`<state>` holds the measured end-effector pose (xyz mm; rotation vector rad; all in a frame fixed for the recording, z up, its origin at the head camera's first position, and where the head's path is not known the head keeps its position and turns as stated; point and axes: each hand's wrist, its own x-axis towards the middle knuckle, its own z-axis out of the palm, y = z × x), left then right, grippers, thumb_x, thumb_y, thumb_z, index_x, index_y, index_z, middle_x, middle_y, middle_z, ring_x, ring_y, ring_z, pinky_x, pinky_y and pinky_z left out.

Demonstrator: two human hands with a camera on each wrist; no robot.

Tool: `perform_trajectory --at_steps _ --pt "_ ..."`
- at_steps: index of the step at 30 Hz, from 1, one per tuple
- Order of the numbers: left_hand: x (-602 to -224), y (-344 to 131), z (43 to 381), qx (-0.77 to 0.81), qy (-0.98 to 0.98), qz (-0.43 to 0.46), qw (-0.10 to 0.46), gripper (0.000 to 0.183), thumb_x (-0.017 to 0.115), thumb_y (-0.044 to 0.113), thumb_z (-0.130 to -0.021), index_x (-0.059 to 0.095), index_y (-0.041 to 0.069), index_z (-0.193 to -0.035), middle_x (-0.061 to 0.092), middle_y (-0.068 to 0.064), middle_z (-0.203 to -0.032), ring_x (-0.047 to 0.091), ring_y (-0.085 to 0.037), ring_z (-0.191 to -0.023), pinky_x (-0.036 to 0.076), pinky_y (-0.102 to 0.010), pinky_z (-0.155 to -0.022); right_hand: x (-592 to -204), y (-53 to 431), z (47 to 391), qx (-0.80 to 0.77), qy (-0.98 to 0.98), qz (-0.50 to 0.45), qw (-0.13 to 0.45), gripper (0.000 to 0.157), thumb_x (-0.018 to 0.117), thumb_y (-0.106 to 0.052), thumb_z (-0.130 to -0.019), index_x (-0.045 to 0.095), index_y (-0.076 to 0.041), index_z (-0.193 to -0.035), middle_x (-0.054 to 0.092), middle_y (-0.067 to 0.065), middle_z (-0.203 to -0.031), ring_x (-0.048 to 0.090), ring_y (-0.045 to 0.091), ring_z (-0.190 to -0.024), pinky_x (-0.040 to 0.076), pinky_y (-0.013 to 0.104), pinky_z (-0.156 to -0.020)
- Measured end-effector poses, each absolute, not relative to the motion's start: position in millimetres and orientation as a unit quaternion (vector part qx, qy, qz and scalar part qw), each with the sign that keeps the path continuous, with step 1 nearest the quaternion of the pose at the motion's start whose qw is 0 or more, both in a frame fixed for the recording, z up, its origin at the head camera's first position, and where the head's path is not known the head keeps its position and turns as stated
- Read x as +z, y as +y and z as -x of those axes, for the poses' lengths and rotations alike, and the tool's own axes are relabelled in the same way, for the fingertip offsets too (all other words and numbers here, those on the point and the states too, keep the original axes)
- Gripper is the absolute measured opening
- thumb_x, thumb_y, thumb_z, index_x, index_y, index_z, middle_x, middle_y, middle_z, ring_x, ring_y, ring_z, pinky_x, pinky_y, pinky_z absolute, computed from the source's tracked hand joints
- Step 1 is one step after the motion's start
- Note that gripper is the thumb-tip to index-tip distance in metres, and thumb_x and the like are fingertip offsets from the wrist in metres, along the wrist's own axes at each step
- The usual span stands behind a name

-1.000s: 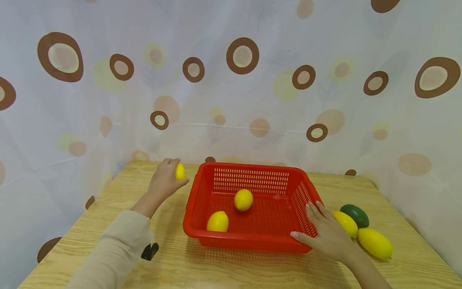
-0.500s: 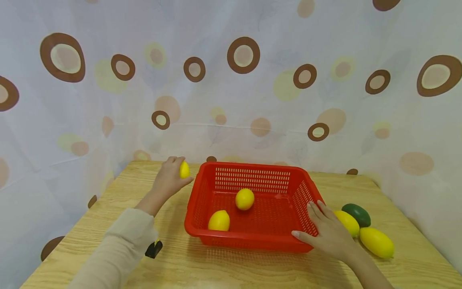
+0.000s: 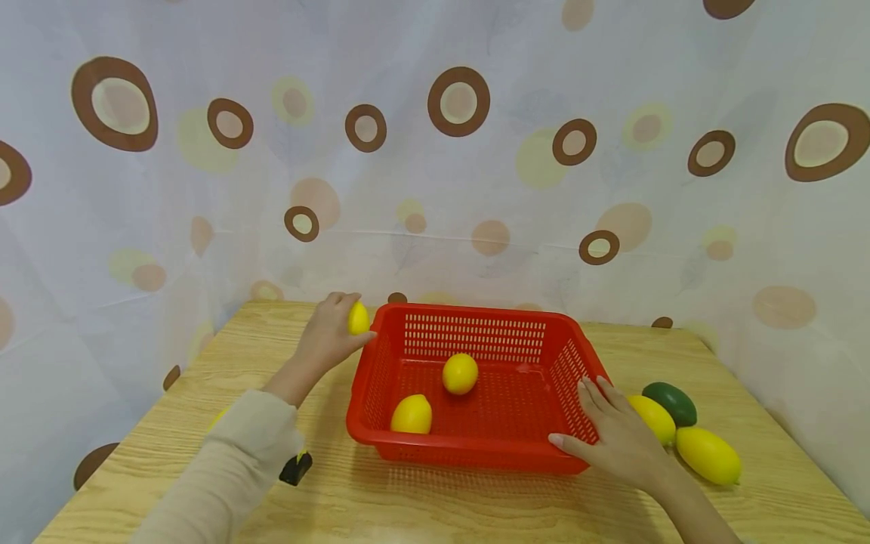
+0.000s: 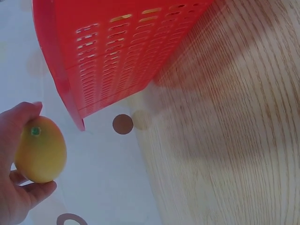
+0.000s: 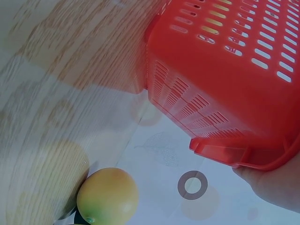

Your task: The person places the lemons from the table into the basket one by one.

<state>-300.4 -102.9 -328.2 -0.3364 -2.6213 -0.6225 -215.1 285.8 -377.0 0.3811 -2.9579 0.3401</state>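
My left hand (image 3: pixel 328 338) holds a yellow lemon (image 3: pixel 359 318) between thumb and fingers, raised beside the basket's left rim. In the left wrist view, the lemon (image 4: pixel 41 150) shows a small green stem end, and the basket's slotted wall (image 4: pixel 108 56) stands near it. Two more lemons lie in the red plastic basket (image 3: pixel 469 447): one lemon (image 3: pixel 460 374) toward the middle, another lemon (image 3: pixel 411 414) in the front left corner. My right hand (image 3: pixel 621 438) rests with straight fingers on the basket's right rim, its thumb at the front corner.
Right of the basket lie a dark green oval fruit (image 3: pixel 671 404) and two long yellow fruits, the nearer yellow fruit (image 3: pixel 708 455) fully visible. A small black object (image 3: pixel 295 469) and a yellow patch (image 3: pixel 217 418) show beside my left sleeve. A patterned curtain (image 3: pixel 435 189) hangs behind the wooden table (image 3: pixel 435 510).
My left hand has moved right with the lemon, closer to the basket's left rim. More of the yellow patch beside the sleeve shows. My right hand stays on the rim.
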Motion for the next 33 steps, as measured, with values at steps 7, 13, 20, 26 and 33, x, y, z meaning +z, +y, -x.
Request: perform_trajectory --at_steps 7,13,20,26,33 --pt "-327 -96 300 -0.223 -0.939 0.136 0.223 0.06 0.072 0.024 -0.078 0.05 -0.005 -0.125 0.054 -0.024 -0.119 0.053 -0.035 -0.098 0.053 -0.04 -0.074 -377 286 215 0.112 -0.983 -0.129 0.07 0.095 0.053 -0.063 -0.081 0.031 0.009 -0.14 0.031 0.028 -0.145 0.021 0.047 -0.135 0.026 0.067 -0.102" --pt "-329 -91 302 -0.227 -0.936 0.145 0.227 0.059 0.073 0.024 -0.078 0.051 -0.004 -0.125 0.054 -0.023 -0.119 0.054 -0.035 -0.098 0.054 -0.039 -0.075 -377 287 215 0.113 -0.983 -0.129 0.069 0.095 0.053 -0.062 -0.081 0.03 0.009 -0.14 0.03 0.029 -0.145 0.021 0.047 -0.135 0.025 0.067 -0.102" --pt "-331 -84 301 -0.232 -0.931 0.157 0.235 0.058 0.074 0.023 -0.077 0.052 -0.003 -0.124 0.055 -0.022 -0.117 0.054 -0.032 -0.096 0.054 -0.038 -0.075 -376 287 215 0.113 -0.983 -0.125 0.066 0.096 0.053 -0.063 -0.081 0.029 0.009 -0.14 0.029 0.029 -0.145 0.021 0.048 -0.134 0.026 0.067 -0.102" --pt "-333 -77 301 -0.231 -0.928 0.168 0.24 0.058 0.074 0.024 -0.077 0.052 -0.003 -0.124 0.056 -0.021 -0.117 0.055 -0.033 -0.098 0.054 -0.039 -0.078 -376 287 215 0.115 -0.983 -0.127 0.066 0.097 0.053 -0.063 -0.081 0.028 0.009 -0.14 0.028 0.029 -0.146 0.021 0.048 -0.134 0.025 0.067 -0.103" --pt "-335 -71 300 -0.23 -0.928 0.173 0.236 0.061 0.075 0.025 -0.077 0.052 -0.002 -0.126 0.056 -0.02 -0.119 0.055 -0.033 -0.101 0.054 -0.04 -0.082 -377 287 216 0.113 -0.983 -0.128 0.066 0.097 0.053 -0.063 -0.081 0.028 0.01 -0.14 0.027 0.03 -0.146 0.023 0.049 -0.133 0.026 0.066 -0.103"
